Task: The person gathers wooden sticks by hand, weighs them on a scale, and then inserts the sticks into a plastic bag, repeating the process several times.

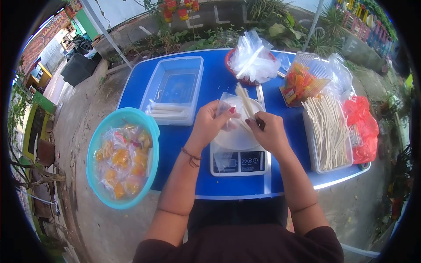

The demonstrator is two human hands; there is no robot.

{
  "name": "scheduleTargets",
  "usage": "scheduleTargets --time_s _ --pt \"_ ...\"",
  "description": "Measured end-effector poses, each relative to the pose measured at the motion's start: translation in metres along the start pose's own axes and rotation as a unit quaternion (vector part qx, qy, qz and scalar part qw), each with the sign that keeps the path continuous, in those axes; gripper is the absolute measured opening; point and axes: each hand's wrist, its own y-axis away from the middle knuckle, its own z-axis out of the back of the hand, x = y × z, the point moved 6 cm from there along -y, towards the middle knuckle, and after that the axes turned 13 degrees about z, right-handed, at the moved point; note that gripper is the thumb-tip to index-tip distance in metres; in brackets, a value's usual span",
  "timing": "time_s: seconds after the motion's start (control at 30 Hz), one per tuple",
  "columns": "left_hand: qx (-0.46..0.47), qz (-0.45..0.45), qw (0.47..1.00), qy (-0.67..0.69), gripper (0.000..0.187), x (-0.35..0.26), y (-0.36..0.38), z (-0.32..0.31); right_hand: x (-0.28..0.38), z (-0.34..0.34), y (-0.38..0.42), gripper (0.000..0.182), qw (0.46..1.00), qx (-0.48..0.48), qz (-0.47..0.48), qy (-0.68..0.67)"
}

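- While the left hand (pixel 209 125) pinches the mouth of a clear bag (pixel 230 105), the right hand (pixel 268 131) grips a bundle of sticks (pixel 244 101) with its lower end in the bag; the pinch seems meant to keep the mouth spread so the sticks can go in.
- Bag and sticks hang just above the scale (pixel 239 160), apparently so the filled bag can drop straight onto its white pan.
- At 3 o'clock from the hands, a tray (pixel 312 149) of loose sticks lies close to the right hand, probably as its supply.
- At 12 o'clock, a red bowl (pixel 230 65) holds spare bags, within forward reach.
- At 10 o'clock, a clear tub (pixel 175 87) holds a few packed white rolls.
- At 8 o'clock, a teal basin (pixel 151 127) of packed orange snacks sits at the table (pixel 219 184) edge.
- At 2 o'clock stands a basket (pixel 305 76) of orange snacks.
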Motion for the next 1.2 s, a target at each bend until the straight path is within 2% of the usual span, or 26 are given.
scheduleTargets --time_s 0.43,0.63,0.73,0.77,0.9,1.0,1.2 --pt "0.002 0.033 0.998 -0.044 0.029 0.011 -0.003 -0.002 -0.005 -0.007 0.002 0.014 0.995 -0.038 0.084 0.041" --pt "0.025 0.012 0.999 -0.032 0.03 0.006 0.0 -0.006 0.0 0.014 0.001 0.012 0.982 -0.167 0.088 0.007" --pt "0.052 0.003 0.998 -0.048 0.031 0.0 0.006 -0.013 -0.012 0.014 0.002 0.013 0.935 -0.221 0.074 -0.267" --pt "0.063 0.008 0.996 -0.063 0.031 -0.001 0.007 -0.016 -0.007 0.019 0.002 0.018 0.92 -0.234 0.105 -0.296" --pt "0.097 0.017 0.991 -0.089 0.033 -0.003 0.014 -0.025 -0.01 0.028 0.004 0.022 0.86 -0.31 0.115 -0.39" --pt "0.1 0.014 0.991 -0.09 0.033 0.0 0.012 -0.025 -0.017 0.025 0.002 0.022 0.834 -0.278 0.074 -0.472" --pt "0.109 0.0 0.993 -0.05 0.03 -0.003 0.013 -0.027 -0.016 0.009 -0.001 0.022 0.893 -0.172 0.047 -0.414"
